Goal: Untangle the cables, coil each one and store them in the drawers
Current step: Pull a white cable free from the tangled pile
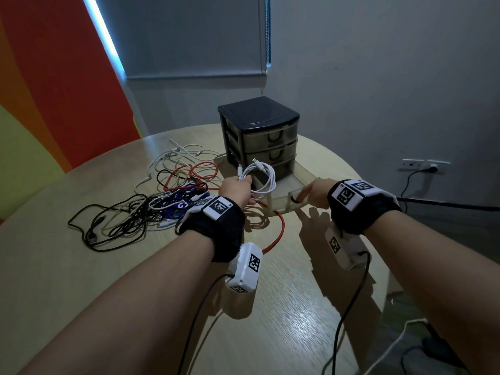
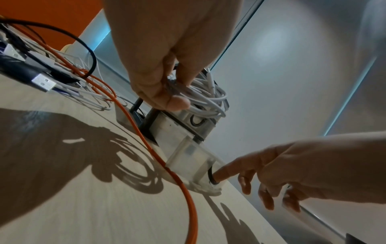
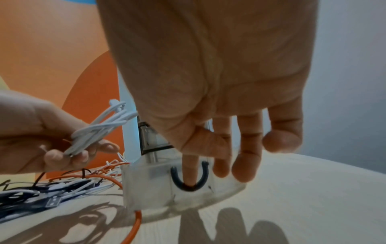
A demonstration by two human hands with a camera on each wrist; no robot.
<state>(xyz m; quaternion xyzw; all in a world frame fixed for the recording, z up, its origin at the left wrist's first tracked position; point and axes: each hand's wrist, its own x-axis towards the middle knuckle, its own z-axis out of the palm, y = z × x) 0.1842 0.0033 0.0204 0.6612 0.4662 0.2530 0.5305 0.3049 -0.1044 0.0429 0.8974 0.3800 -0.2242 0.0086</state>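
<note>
My left hand (image 1: 234,189) pinches a coiled white cable (image 1: 261,177) and holds it just above the pulled-out bottom drawer (image 1: 284,197) of a small black drawer unit (image 1: 258,123). In the left wrist view the thumb and fingers (image 2: 167,92) pinch the coil (image 2: 206,100). My right hand (image 1: 315,193) has its straight index finger (image 3: 191,168) in the dark handle cut-out (image 3: 189,187) of the clear drawer front (image 3: 150,186); its other fingers hang loose. A tangle of black, white and blue cables (image 1: 151,207) lies on the table to the left.
An orange cable (image 1: 278,234) runs from the tangle past the drawer's left corner toward me. The two upper drawers (image 1: 270,142) are closed. The round wooden table (image 1: 270,334) ends close to the drawer's right. A wall socket (image 1: 424,166) with a cord sits at the right.
</note>
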